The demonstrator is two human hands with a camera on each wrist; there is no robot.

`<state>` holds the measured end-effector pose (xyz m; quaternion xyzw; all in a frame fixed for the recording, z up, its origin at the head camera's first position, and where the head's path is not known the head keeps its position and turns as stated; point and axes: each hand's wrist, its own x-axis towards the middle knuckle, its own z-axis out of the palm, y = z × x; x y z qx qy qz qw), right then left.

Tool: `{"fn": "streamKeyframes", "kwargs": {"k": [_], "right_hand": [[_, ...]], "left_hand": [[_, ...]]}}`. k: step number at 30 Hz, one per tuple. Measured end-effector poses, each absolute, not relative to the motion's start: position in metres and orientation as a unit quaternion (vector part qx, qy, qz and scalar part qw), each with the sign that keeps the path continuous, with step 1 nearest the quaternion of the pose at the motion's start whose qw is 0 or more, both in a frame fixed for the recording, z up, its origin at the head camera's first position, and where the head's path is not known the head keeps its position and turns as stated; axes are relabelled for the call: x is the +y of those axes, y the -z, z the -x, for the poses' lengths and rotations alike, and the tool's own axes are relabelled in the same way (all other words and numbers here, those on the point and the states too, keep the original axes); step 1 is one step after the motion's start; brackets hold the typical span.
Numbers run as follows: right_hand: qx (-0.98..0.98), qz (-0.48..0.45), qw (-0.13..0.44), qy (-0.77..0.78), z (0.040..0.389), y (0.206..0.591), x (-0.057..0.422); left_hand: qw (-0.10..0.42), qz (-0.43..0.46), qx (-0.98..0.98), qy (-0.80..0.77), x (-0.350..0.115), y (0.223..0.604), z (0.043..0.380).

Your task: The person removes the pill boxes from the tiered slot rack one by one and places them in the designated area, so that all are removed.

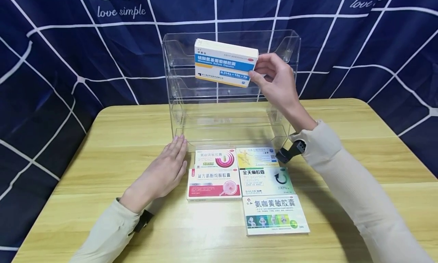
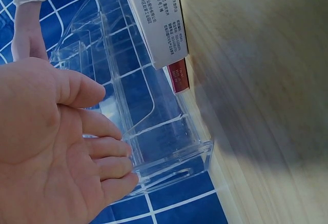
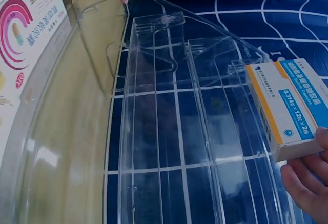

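Observation:
In the head view my right hand (image 1: 278, 78) pinches the right end of a white, blue and yellow medicine box (image 1: 224, 63), raised in front of the upper tiers of a clear tiered rack (image 1: 229, 132). The right wrist view shows the thumb on the front of this medicine box (image 3: 289, 106) with fingers behind. My left hand (image 1: 161, 171) has its fingers extended, fingertips right at the rack's lower left front corner. Seen from the left wrist, the palm of the left hand (image 2: 61, 147) faces the rack (image 2: 169, 167) and grips nothing.
Several medicine boxes lie on the wooden table (image 1: 130, 130) before the rack: a pink-and-white box (image 1: 214, 184), a green-and-white box (image 1: 267, 181), a larger white box (image 1: 276, 214), and two more behind. A dark blue cloth with white grid lines (image 1: 191, 12) hangs behind the table.

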<state>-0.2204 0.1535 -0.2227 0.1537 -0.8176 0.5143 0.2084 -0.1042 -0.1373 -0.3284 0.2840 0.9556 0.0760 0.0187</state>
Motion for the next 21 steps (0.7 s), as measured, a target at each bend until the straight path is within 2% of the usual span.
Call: {"fn": "streamKeyframes", "kwargs": {"k": [11,21], "right_hand": [[-0.831,-0.16,0.219,-0.486,0.201,0.226,0.166],[-0.84,-0.154,0.201,-0.48,0.191,0.231,0.173]], "left_hand": [[0.018,-0.282,0.956,-0.073,-0.137,0.328,0.104],[0.014,-0.285,0.956,-0.074,-0.137,0.328,0.103]]}}
